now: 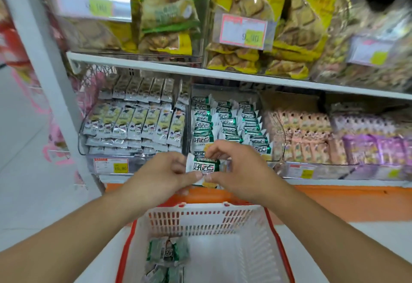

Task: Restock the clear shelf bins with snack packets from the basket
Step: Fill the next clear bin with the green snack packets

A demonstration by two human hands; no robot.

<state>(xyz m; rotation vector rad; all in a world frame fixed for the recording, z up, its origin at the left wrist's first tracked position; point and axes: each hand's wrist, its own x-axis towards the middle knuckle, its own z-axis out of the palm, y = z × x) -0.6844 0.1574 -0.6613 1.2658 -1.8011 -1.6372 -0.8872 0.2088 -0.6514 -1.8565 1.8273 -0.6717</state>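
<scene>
while your left hand (166, 171) and right hand (236, 166) both pinch a green-and-white snack packet (204, 166) just before the middle clear bin (276, 148), above the basket (205, 215), treat it as light, crinkly and slippery: hold the sealed edges

Two bare forearms in frame, no sleeves visible anywhere up to the frame edge. Left hand (165, 171) and right hand (238, 166) both bare: no gloves, no rings on any fingers (219, 148) that show, no watch or band at either wrist. Nails short, unpainted as far as can be told; a thumbnail shows on each hand. No marks, tape or plasters seen on the backs of the hands. Upper arms and clothing lie outside the view, so what's worn can't be told.
</scene>
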